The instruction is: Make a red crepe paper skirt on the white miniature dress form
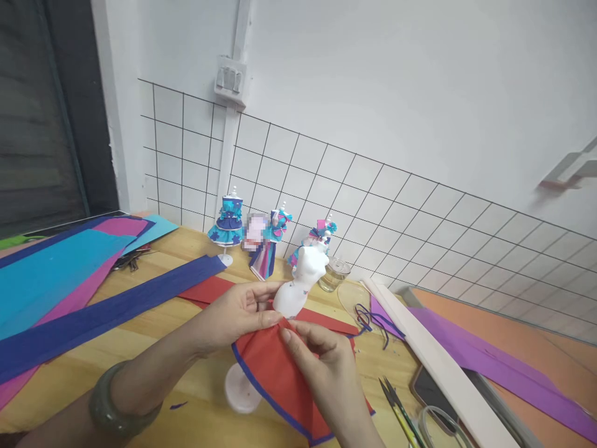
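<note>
Pinching the gathered top of a red skirt from both sides, right at the hips of a tilted white mannequin. Pressing the folds under the thumb of the left hand, with the other fingers of that hand bent in beside the mannequin. Gripping the same gathers slightly lower with the right hand, between thumb and bent forefinger. Letting the skirt, edged in dark blue, fan out toward the lower right, partly in front of a round white base over the wooden desk. Wearing a greenish bangle on the left wrist. Having a red strip on the desk behind the hands and, to the left, a long dark blue strip near a light blue sheet. Facing, farther back, one small dressed figure in blue tiers, another in a striped long gown, and a third in pink and blue, just beside a clear glass. Having, to the right, a tangle of blue cord, a pale pink strip, a purple sheet and, nearer, a slim black-pointed tool beside a clear ring.
</note>
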`<state>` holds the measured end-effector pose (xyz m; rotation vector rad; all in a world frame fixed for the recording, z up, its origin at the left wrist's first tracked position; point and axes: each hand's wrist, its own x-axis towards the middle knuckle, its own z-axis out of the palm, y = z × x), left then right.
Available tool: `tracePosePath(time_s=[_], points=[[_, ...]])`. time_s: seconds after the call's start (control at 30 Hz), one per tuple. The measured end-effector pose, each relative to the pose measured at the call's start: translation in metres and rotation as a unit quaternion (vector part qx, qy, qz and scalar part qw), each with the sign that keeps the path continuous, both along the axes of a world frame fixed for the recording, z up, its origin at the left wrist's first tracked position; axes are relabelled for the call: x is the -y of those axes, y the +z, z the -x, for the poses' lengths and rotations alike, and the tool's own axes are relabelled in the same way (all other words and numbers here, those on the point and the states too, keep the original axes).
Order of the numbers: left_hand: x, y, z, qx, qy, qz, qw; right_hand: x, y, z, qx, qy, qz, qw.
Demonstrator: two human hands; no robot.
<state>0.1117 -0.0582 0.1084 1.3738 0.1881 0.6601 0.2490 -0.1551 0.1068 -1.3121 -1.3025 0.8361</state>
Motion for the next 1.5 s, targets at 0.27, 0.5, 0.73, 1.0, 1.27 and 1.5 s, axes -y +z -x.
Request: tracePosePath(time_s=[0.27, 0.5, 0.73, 1.0, 1.27, 1.5], points=[[0.001, -0.002, -0.002, 0.017, 0.02, 0.025, 0.999, 0.003, 0.001, -0.003, -0.033, -0.002, 0.017, 0.999], [0.003, -0.005, -0.004, 0.019, 0.009, 0.065, 0.998, 0.002, 0.0, -0.008, 0.008, -0.05, 0.034, 0.998], [0.005, -0.004, -0.005, 0.027, -0.031, 0.086, 0.995, -0.001, 0.003, -0.018, 0.02, -0.068, 0.02, 0.997], [0.009, -0.001, -0.005, -0.024, -0.039, 0.036, 0.998, -0.002, 0.004, -0.021, 0.022, -0.06, 0.033, 0.997], [0.007, 0.0, -0.004, -0.029, -0.041, -0.021, 0.999, -0.002, 0.004, -0.02, 0.016, -0.051, 0.037, 0.998], [0.006, 0.001, -0.004, -0.073, 0.006, -0.103, 0.992, -0.003, 0.002, -0.019, 0.008, -0.066, 0.052, 0.996]])
